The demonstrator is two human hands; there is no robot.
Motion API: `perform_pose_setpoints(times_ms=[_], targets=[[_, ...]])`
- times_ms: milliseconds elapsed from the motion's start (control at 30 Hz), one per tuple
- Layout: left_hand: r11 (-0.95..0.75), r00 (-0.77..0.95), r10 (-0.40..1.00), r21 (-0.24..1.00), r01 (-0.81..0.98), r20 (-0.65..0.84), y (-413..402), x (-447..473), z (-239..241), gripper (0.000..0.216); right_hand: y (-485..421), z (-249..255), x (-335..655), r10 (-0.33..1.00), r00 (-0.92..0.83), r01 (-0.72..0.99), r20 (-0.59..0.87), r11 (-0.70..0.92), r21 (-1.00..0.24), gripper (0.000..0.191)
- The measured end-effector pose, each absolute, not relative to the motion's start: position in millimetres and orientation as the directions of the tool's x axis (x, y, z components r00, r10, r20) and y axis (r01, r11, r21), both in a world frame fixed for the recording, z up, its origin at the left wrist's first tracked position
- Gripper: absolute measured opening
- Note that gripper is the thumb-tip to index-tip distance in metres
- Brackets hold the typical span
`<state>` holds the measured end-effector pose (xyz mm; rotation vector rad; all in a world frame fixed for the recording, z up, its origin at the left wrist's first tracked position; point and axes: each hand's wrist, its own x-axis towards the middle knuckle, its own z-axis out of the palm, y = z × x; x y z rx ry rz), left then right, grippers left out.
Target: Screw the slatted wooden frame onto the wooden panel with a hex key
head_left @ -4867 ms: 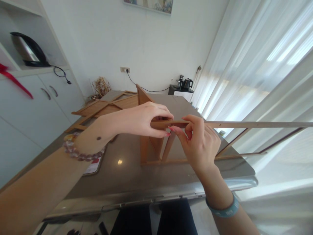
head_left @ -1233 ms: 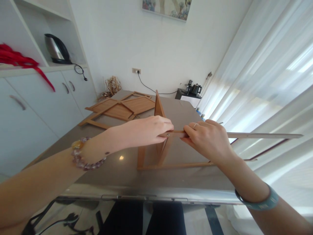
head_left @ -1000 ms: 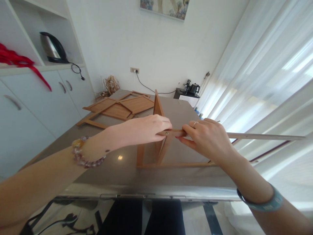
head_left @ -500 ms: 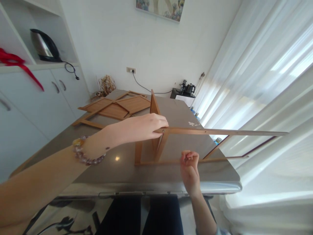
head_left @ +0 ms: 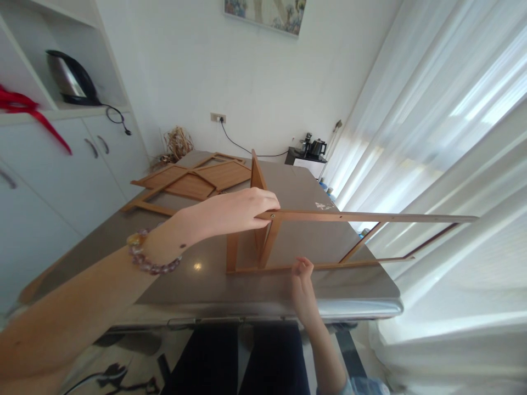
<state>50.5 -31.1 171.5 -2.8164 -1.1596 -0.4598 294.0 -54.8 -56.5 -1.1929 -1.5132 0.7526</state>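
A wooden frame (head_left: 313, 267) of thin brown slats stands on the grey table (head_left: 197, 285). My left hand (head_left: 230, 211) grips the near end of its long top rail (head_left: 370, 217), which runs out to the right past the table edge. A small screw head shows in the rail just right of my fingertips. My right hand (head_left: 302, 282) is low at the table's front edge, fingers curled in, just below the frame's bottom slat. What the curled fingers hold, if anything, is hidden.
More flat wooden panels (head_left: 193, 181) lie at the table's far left. White cabinets with a kettle (head_left: 68, 77) stand to the left. A small side table with a dark kettle (head_left: 308, 148) is by the far wall. White curtains (head_left: 432, 137) hang on the right.
My right hand has let go of the top rail and dropped to the table's front edge with fingers curled. My left hand keeps its grip on the rail's end.
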Motion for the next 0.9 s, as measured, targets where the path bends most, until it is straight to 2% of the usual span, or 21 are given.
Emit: perform_pose_setpoints(times_ms=[133,267,433,500,567,633,733,800,900], targets=[[-0.723,0.679,0.673,0.067,0.688,0.293,-32,50,172,0.016,-52,-51,296,0.925,-0.034,0.348,0.378,0.366,-0.863,0.027],[-0.719,0.674,0.679,0.077,0.691,0.29,-31,49,172,0.015,-56,-45,296,0.912,-0.09,0.361,0.4,0.404,-0.841,0.032],[-0.725,0.679,0.675,0.09,0.683,0.288,-29,49,171,0.016,-69,-25,293,0.901,-0.05,0.171,0.431,0.433,-0.885,0.047],[-0.735,0.685,0.664,0.092,0.672,0.299,-29,49,170,0.016,-73,-10,291,0.875,0.0,0.154,0.485,0.479,-0.864,0.038],[-0.747,0.693,0.65,0.091,0.659,0.312,-29,49,170,0.014,-75,8,288,0.841,0.015,0.218,0.54,0.525,-0.823,0.023],[-0.757,0.699,0.637,0.094,0.646,0.325,-29,49,171,0.012,-76,26,282,0.804,0.025,0.284,0.594,0.563,-0.776,0.021],[-0.767,0.703,0.626,0.101,0.634,0.338,-28,50,171,0.009,-77,53,270,0.7,0.076,0.309,0.71,0.661,-0.684,0.03],[-0.77,0.705,0.621,0.101,0.63,0.343,-27,51,171,0.007,-75,71,262,0.581,0.049,0.384,0.812,0.74,-0.552,0.024],[-0.775,0.708,0.62,0.121,0.621,0.338,-26,51,171,0.004,-65,92,255,0.38,-0.067,0.573,0.923,0.771,-0.276,0.01]])
